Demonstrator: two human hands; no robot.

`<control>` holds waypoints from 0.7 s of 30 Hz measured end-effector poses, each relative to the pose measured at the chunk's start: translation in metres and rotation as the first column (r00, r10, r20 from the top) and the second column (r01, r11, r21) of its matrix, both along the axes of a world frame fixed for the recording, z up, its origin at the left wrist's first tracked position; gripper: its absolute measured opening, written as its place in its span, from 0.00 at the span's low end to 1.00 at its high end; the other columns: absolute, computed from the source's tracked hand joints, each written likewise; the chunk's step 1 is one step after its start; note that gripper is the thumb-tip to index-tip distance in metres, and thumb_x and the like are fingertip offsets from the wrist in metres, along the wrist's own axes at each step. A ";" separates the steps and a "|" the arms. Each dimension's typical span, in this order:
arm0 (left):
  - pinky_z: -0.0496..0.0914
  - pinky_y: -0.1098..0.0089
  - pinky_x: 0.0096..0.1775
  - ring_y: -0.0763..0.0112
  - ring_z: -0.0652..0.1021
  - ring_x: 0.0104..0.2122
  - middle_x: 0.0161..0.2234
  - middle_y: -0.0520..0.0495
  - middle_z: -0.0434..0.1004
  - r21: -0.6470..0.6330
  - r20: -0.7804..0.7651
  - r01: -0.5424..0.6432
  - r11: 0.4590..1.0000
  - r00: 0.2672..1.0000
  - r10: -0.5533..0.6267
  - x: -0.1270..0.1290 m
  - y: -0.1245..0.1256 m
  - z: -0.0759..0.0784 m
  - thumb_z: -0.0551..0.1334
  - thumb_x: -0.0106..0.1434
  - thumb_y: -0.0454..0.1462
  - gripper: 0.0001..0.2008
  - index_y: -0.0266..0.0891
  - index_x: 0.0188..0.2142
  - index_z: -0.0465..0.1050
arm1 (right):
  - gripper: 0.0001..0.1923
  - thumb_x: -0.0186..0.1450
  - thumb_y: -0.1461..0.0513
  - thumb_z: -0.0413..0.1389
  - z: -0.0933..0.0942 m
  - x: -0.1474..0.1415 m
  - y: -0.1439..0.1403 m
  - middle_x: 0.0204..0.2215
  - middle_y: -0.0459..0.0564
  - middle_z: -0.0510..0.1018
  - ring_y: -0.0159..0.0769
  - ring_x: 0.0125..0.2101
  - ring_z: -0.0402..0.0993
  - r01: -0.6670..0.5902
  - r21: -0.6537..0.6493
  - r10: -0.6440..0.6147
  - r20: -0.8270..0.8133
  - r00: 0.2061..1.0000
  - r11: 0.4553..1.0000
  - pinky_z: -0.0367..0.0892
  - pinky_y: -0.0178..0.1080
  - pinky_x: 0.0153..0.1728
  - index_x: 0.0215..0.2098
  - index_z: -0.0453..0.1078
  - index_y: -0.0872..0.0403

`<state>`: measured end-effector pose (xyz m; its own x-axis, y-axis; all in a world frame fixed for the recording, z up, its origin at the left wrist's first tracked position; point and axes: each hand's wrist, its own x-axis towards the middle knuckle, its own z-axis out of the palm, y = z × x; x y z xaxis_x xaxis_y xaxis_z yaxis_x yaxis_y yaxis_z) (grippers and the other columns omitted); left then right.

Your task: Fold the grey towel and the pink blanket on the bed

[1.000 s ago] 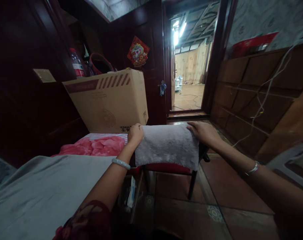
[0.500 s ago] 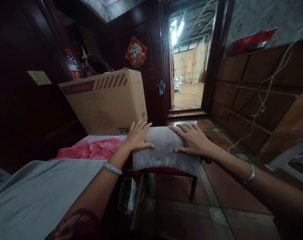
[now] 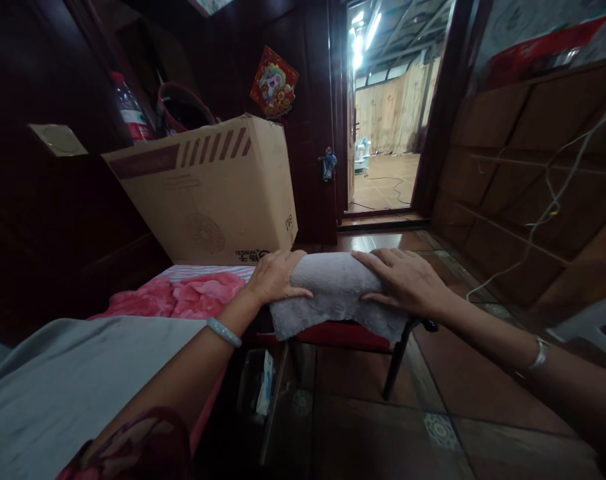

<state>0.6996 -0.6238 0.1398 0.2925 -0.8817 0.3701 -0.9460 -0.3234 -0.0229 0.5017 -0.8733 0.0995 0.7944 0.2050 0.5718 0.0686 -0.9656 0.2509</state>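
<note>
Our left hand (image 3: 277, 275) and right hand (image 3: 407, 279) lie spread, unclenched, on the grey cloth (image 3: 330, 287) draped over the chair (image 3: 345, 336); beyond the chair, leftward, a carton (image 3: 223, 180) reads "YANGZI", upside-down.

Home, prob. bdrm — pink blanket (image 3: 207, 295)

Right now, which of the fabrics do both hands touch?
The small grey plush cloth draped over the chair: left hand and right hand rest on it, not on the pink blanket or large grey sheet.
</note>
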 end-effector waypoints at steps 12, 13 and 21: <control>0.46 0.45 0.67 0.41 0.58 0.67 0.69 0.32 0.54 0.077 0.101 0.066 0.995 0.992 -0.074 -0.006 0.034 0.006 0.75 0.45 0.57 0.60 0.44 0.71 0.51 | 0.47 0.66 0.38 0.53 0.007 -0.015 0.001 0.65 0.64 0.61 0.58 0.58 0.64 -0.160 0.054 0.161 -0.012 0.987 0.986 0.63 0.55 0.53 0.74 0.47 0.50; 0.47 0.45 0.67 0.42 0.58 0.67 0.69 0.31 0.55 0.079 0.090 0.052 0.996 0.994 -0.059 -0.005 0.037 0.004 0.75 0.45 0.56 0.61 0.43 0.72 0.49 | 0.48 0.65 0.39 0.55 0.004 -0.019 -0.001 0.67 0.64 0.58 0.60 0.61 0.61 -0.163 0.055 0.163 0.004 0.987 0.985 0.61 0.58 0.56 0.74 0.45 0.50; 0.60 0.50 0.62 0.47 0.64 0.63 0.64 0.36 0.60 0.056 0.002 0.081 0.995 0.997 -0.081 0.013 0.036 -0.010 0.77 0.49 0.46 0.57 0.47 0.72 0.48 | 0.44 0.67 0.54 0.57 -0.025 -0.033 -0.031 0.64 0.60 0.61 0.54 0.58 0.65 -0.096 0.179 0.097 0.000 0.995 0.979 0.68 0.53 0.54 0.75 0.41 0.45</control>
<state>0.7124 -0.5879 0.1302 0.2180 -0.9216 0.3212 -0.9688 -0.2440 -0.0426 0.4684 -0.9044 0.0742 0.7808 0.1761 0.5994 0.1649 -0.9835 0.0741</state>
